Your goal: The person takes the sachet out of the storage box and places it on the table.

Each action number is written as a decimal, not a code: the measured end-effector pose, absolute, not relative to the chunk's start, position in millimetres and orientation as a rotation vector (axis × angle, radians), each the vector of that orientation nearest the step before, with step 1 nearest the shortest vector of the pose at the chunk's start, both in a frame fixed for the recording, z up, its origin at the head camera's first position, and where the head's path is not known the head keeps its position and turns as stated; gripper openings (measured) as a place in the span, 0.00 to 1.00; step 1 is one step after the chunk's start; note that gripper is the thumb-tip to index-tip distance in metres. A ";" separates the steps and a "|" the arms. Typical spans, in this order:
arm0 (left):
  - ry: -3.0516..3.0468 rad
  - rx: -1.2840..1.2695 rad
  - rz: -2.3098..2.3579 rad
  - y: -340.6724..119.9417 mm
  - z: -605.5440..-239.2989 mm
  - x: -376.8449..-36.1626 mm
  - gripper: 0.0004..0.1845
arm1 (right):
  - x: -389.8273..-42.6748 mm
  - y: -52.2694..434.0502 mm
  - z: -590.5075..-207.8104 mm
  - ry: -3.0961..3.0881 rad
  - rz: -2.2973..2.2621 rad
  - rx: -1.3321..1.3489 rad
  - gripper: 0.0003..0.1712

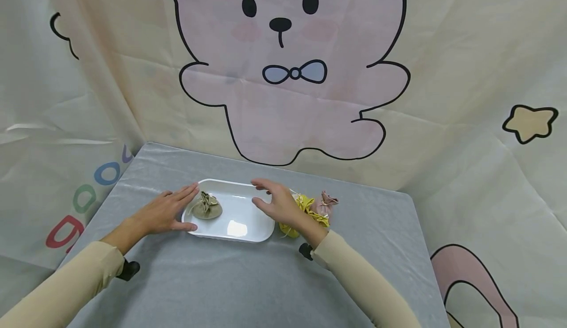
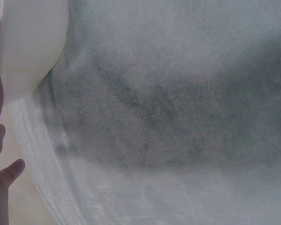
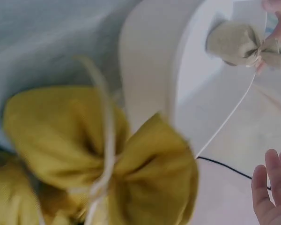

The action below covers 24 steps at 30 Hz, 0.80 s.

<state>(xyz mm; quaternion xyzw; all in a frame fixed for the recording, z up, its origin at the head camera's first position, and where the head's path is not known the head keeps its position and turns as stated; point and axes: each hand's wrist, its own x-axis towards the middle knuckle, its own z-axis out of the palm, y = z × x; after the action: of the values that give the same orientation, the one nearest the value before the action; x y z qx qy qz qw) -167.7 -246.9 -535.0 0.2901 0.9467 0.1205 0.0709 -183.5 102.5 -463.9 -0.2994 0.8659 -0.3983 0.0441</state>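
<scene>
A white tray point(image 1: 243, 210) lies on the table, with a khaki drawstring pouch point(image 1: 207, 210) inside near its left end. My left hand point(image 1: 166, 213) rests against that end, its fingers stretched along the rim and its thumb at the near corner. Over the right end hovers my right hand point(image 1: 283, 206), fingers loosely bent and holding nothing. Partly hidden under the right forearm are yellow pouches point(image 1: 305, 203), and beside them sits a pink pouch point(image 1: 327, 203). The right wrist view shows a yellow pouch point(image 3: 61, 136) close up, tied with a pale cord, just outside the tray wall point(image 3: 147, 61).
A grey cloth covers the table point(image 1: 248, 283). Behind it hangs a pale curtain point(image 1: 452, 97) with a cartoon bear print. Dark wrist devices are visible under both cuffs, the left one point(image 1: 128, 270) being larger in view.
</scene>
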 end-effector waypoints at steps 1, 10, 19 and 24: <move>2.847 0.874 0.362 -246.8 -535.1 -167.6 0.58 | -184.0 98.5 -464.3 2.639 -1.220 -0.922 0.26; 2.869 0.908 0.360 -247.1 -539.5 -168.9 0.58 | -190.0 65.6 -468.1 2.603 -1.152 -0.863 0.29; 2.861 0.902 0.355 -249.6 -538.3 -169.2 0.58 | -195.4 33.1 -474.9 2.552 -1.174 -0.874 0.29; 2.861 0.905 0.356 -249.8 -538.0 -170.3 0.58 | -193.3 17.9 -482.0 2.571 -1.070 -0.917 0.30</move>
<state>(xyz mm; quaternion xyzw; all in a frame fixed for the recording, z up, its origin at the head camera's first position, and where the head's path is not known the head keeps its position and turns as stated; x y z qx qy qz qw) -170.3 -249.8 -538.0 0.2991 0.9451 0.1178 0.0597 -193.3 17.9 -482.0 -0.3111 0.8721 -0.3629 0.1049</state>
